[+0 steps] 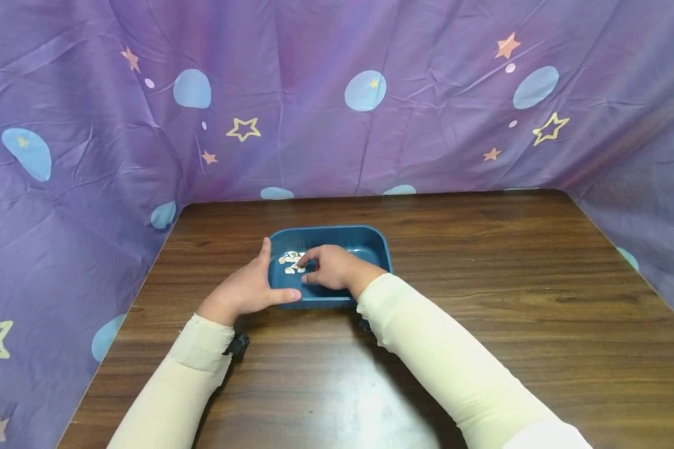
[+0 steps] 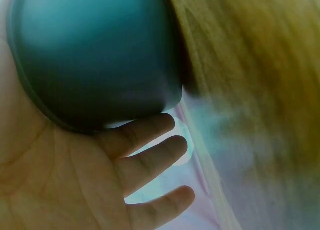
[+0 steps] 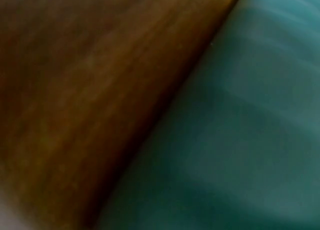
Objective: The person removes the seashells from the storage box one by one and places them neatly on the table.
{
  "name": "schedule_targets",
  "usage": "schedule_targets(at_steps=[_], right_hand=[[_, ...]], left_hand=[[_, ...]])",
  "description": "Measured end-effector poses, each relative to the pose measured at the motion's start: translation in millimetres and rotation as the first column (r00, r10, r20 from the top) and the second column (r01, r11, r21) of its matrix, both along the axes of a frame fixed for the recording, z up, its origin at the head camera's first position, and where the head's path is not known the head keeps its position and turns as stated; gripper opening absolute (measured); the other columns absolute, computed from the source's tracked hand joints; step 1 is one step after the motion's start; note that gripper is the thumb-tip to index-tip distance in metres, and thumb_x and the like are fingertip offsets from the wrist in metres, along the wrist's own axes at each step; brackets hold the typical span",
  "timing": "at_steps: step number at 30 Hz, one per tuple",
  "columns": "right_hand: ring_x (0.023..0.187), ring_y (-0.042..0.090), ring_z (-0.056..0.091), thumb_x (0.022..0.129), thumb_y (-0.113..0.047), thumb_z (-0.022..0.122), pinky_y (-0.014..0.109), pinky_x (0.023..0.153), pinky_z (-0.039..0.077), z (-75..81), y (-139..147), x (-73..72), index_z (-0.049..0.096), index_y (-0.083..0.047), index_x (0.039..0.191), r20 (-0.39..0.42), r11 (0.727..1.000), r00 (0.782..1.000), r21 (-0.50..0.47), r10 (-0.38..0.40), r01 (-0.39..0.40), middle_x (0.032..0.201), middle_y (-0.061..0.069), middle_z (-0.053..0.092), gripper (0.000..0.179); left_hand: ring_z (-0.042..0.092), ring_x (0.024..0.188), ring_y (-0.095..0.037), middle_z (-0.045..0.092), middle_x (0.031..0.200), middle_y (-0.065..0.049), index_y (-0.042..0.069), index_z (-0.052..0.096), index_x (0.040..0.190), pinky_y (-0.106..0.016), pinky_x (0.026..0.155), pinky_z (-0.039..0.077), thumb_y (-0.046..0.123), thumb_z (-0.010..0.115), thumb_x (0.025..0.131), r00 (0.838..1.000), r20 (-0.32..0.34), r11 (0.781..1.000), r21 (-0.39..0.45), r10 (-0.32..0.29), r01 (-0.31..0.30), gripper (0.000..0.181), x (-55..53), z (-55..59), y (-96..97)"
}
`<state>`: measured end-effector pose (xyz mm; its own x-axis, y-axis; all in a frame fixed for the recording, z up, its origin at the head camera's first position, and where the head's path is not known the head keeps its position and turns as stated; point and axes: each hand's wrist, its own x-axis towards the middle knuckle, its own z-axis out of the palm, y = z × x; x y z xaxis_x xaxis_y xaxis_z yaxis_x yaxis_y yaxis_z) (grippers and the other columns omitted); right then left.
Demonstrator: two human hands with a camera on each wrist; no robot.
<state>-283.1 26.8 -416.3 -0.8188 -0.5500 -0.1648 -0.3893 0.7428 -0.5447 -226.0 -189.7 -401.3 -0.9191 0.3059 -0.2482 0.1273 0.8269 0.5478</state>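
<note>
A blue rectangular tray [image 1: 331, 302] stands on the table with several small whitish pieces [image 1: 289, 270] at its left end. Some pieces have darker markings; they are too small to name. My left hand [image 1: 249, 285] rests its palm against the tray's left end, the thumb along the near rim. In the left wrist view, straight spread fingers [image 2: 155, 166] lie beside the tray wall [image 2: 100, 60]. My right hand [image 1: 334, 267] reaches into the tray, its bent fingers down at the pieces and the thumb apart from them. The right wrist view shows only the blurred tray side [image 3: 240, 130].
The brown wood-grain table [image 1: 517, 274] extends around the tray, with bare surface to the right and in front. A purple curtain [image 1: 303, 149] with stars and blue spots hangs behind the table and along both sides.
</note>
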Motion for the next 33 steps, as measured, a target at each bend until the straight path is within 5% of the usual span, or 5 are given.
schedule_targets(at_steps=[9,33], right_hand=[[0.080,0.013,0.061,0.093,-0.014,0.080,0.031,0.080,0.052,1.1,-1.2,-2.5,0.078,-0.014,0.114,-0.042,1.000,0.999,-0.026,0.003,-0.004,0.091,0.000,0.071,0.021],[0.082,0.015,0.061,0.093,-0.012,0.080,0.034,0.083,0.051,-1.0,-0.9,-1.3,0.077,-0.016,0.098,-0.052,0.999,0.999,0.036,-0.001,0.003,0.086,-0.001,0.069,0.007]], left_hand=[[0.034,0.153,-0.047,0.017,0.170,-0.033,-0.001,-0.019,0.164,-0.058,0.122,0.033,0.065,0.074,0.090,1.000,-0.015,1.000,-0.023,0.011,-0.012,0.136,-0.4,1.5,-0.3],[0.034,0.153,-0.047,0.020,0.169,-0.034,-0.001,-0.018,0.164,-0.058,0.123,0.033,0.066,0.074,0.089,1.000,-0.020,0.999,-0.035,0.014,-0.015,0.136,-1.5,-1.6,0.3]])
